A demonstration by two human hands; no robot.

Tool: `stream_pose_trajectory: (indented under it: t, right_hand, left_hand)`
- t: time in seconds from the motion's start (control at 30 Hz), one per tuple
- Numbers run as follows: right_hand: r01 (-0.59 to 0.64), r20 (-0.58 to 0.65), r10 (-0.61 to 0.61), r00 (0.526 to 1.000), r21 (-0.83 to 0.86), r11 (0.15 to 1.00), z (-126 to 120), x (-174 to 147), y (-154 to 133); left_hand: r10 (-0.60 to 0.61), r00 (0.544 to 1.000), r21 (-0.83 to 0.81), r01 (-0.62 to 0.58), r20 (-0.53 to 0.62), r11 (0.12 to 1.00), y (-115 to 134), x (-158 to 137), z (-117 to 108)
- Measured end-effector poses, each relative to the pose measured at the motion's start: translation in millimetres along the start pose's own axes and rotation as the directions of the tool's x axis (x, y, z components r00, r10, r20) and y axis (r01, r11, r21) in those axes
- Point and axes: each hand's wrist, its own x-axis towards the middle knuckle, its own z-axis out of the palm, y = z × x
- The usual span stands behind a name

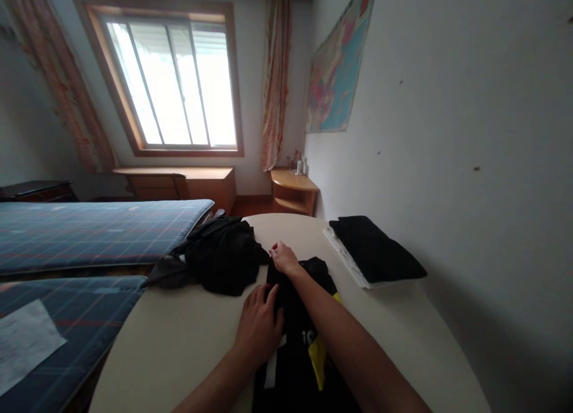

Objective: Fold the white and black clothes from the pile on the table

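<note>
A black garment [295, 353] with a yellow patch, white lettering and pale strips along its left side lies on the table in front of me. At its far left corner my right hand [283, 259] is closed in a pinch on the cloth; my right forearm crosses over the garment and hides part of it. Nearer to me, my left hand [260, 317] lies open, palm down, fingers stretched, on the garment's left edge. To the left of my right hand is a crumpled heap of black clothing [224, 252].
A folded stack of black cloth [380, 249] rests on white plastic at the right of the round pale table [179, 335]. Blue plaid mattresses [102, 231] stand to the left, one with a paper sheet [27, 344] on it. A wall [470, 222] rises on the right.
</note>
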Motion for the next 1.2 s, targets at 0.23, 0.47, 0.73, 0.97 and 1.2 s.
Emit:
stream_pose_trajectory:
  t: [0.23, 0.47, 0.73, 0.97, 1.2]
  right_hand:
    - [0.095, -0.017, -0.095, 0.995, 0.009, 0.995, 7, -10, -2]
    - [0.193, 0.012, -0.193, 0.981, 0.008, 0.981, -9, -16, 11]
    - [0.166, 0.179, -0.157, 0.971, -0.038, 0.985, -72, -17, 101]
    - [0.266, 0.270, -0.249, 0.930, -0.028, 0.963, -78, -28, 138]
    - [0.279, 0.151, -0.263, 0.953, -0.090, 0.956, -69, -40, 130]
  left_hand:
    - [0.014, 1.000, 0.053, -0.014, 0.011, 0.998, -2, 0, 5]
    - [0.080, 0.995, 0.097, -0.085, 0.053, 0.992, -6, 1, 7]
    - [0.046, 0.998, 0.134, -0.052, 0.043, 0.990, 1, 3, 1]
    - [0.363, 0.916, -0.139, -0.342, 0.172, 0.929, 24, -2, -16]
    - [0.453, 0.790, -0.222, -0.395, 0.414, 0.891, 41, -7, -33]
